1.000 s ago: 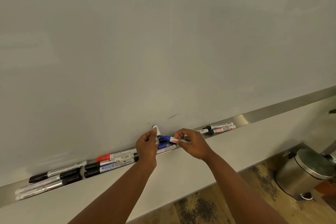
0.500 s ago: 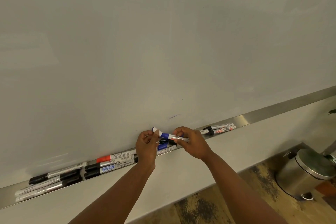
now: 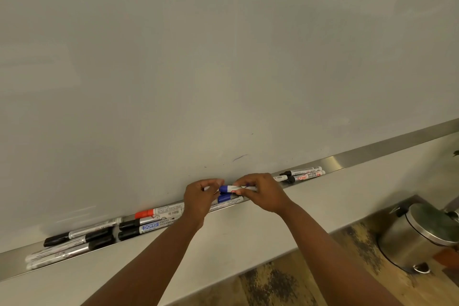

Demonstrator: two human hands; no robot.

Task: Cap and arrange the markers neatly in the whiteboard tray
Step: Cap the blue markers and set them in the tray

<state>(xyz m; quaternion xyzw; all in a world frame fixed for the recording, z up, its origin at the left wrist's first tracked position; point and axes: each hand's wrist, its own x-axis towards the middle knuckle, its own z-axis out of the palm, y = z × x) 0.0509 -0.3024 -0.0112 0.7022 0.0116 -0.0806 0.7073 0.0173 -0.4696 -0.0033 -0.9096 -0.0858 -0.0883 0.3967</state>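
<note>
Black-capped markers (image 3: pixel 74 243) lay at the left end of the long steel whiteboard tray (image 3: pixel 372 156). The left hand (image 3: pixel 200 197) curled on the blue cap end of a white-barrelled marker (image 3: pixel 232 189) held just above the tray; the right hand (image 3: pixel 260 192) pinched its barrel.

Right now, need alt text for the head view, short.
A person's two hands hold a blue-capped marker just above a steel whiteboard tray, the right hand gripping its barrel and the left hand at its capped end. More markers lie in the tray to either side; a steel pedal bin stands on the floor at lower right.
</note>
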